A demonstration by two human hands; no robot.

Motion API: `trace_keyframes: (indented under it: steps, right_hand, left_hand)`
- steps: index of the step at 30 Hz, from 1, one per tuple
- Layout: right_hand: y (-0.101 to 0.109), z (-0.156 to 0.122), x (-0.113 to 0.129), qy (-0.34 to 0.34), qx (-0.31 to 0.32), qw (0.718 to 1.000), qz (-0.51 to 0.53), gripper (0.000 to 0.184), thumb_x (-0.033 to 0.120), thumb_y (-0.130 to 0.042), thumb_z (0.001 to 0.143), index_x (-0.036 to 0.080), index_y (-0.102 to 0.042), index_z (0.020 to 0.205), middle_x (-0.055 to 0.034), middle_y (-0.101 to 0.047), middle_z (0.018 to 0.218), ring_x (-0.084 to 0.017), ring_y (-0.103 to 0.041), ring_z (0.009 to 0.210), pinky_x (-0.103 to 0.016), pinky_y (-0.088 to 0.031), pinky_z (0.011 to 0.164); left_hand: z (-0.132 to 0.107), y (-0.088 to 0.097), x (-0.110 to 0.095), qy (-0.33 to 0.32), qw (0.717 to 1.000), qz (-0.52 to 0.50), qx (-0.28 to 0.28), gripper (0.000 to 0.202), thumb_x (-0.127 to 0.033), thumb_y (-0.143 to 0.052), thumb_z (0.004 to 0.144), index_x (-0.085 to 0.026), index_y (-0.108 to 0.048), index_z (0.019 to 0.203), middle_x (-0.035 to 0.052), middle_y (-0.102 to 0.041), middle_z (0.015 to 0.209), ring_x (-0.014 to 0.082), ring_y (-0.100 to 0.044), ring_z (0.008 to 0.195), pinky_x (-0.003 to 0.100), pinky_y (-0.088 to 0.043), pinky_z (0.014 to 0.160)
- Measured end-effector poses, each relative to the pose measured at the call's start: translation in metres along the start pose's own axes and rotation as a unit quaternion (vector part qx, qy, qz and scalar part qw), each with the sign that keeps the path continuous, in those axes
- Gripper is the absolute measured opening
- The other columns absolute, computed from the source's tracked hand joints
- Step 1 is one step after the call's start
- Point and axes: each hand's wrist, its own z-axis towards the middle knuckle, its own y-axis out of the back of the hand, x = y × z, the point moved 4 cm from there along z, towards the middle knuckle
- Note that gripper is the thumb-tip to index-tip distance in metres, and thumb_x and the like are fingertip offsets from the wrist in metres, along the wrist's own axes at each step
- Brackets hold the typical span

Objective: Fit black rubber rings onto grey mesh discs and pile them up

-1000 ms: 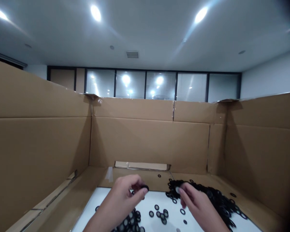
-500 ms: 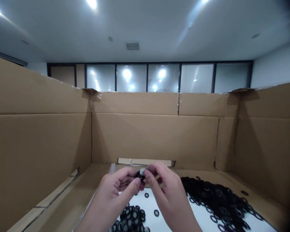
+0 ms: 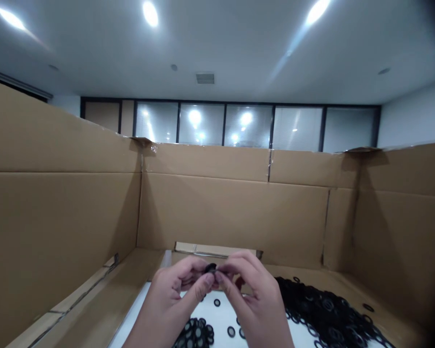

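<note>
Pinched between thumb and fingers, a small black ring (image 3: pixel 210 267) is held by my left hand (image 3: pixel 177 295) in the middle of the view. My right hand (image 3: pixel 255 290) is closed too, its thumb and fingertip meeting the ring's right side. Fingers cover part of the ring, and whether a pale disc sits in it cannot be seen. Below the hands, a heap of black rings with grey centres (image 3: pixel 195 332) lies on a white sheet (image 3: pixel 221 319). To the right spreads a large pile of open black rings (image 3: pixel 322 309).
Tall cardboard walls (image 3: pixel 217 208) enclose the work area at the back and both sides. A few single rings (image 3: pixel 231 332) lie apart on the white sheet. One stray ring (image 3: pixel 368 307) rests on cardboard at the right. A cardboard strip (image 3: pixel 199 249) lies by the back wall.
The pale disc that showed at my fingertips is no longer visible; the black ring has turned, with both hands' fingertips closer together on it. The whole view has tilted up slightly.
</note>
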Motion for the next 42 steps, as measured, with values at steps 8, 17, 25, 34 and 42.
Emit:
trace_keyframes:
  steps: [8,17,25,34,42]
  right_hand:
    - [-0.010,-0.001,-0.010,-0.048,-0.004,0.998,0.040,0.011,0.031,-0.061,0.094,0.020,-0.065,0.097,-0.0018,-0.063,0.079,-0.014,-0.064,0.065,-0.022,-0.052,0.054]
    - [-0.010,-0.001,-0.004,-0.053,0.031,0.996,0.058,0.027,0.040,-0.052,0.099,0.018,-0.061,0.084,-0.0026,-0.062,0.077,-0.014,-0.062,0.065,-0.022,-0.049,0.057]
    - [-0.018,-0.004,-0.003,0.024,0.099,0.993,0.057,0.041,0.034,-0.040,0.104,0.020,-0.048,0.067,0.0005,-0.059,0.058,-0.011,-0.054,0.052,-0.022,-0.039,0.054]
    - [-0.016,-0.005,0.004,0.009,0.092,0.991,0.100,0.039,0.028,-0.046,0.100,0.020,-0.046,0.063,0.0035,-0.055,0.050,-0.009,-0.049,0.047,-0.020,-0.036,0.050]
    - [-0.018,-0.007,0.002,-0.001,0.077,0.991,0.114,0.040,0.036,-0.049,0.100,0.020,-0.044,0.064,0.0046,-0.050,0.051,-0.009,-0.046,0.048,-0.021,-0.033,0.050]
  left_hand:
    - [-0.001,0.007,-0.003,-0.034,0.999,0.026,0.013,0.027,-0.040,-0.060,0.094,-0.017,-0.072,0.086,0.0044,-0.068,0.077,0.0179,-0.065,0.075,0.024,-0.053,0.069]
    - [0.000,0.005,0.000,0.009,1.000,-0.029,0.008,0.026,-0.041,-0.066,0.090,-0.015,-0.068,0.086,0.0066,-0.073,0.080,0.0195,-0.069,0.077,0.026,-0.055,0.072]
    - [-0.003,-0.002,0.007,0.058,0.993,-0.079,0.061,0.031,-0.045,-0.069,0.089,-0.016,-0.061,0.082,0.0042,-0.071,0.068,0.0161,-0.069,0.067,0.024,-0.055,0.065]
    - [-0.008,-0.005,0.004,0.067,0.980,-0.168,0.081,0.040,-0.049,-0.083,0.075,-0.014,-0.065,0.083,0.0044,-0.072,0.067,0.0157,-0.069,0.062,0.025,-0.057,0.062]
    - [-0.007,-0.002,0.007,0.060,0.982,-0.150,0.094,0.032,-0.044,-0.075,0.085,-0.014,-0.066,0.084,0.0050,-0.072,0.066,0.0179,-0.071,0.064,0.029,-0.058,0.066]
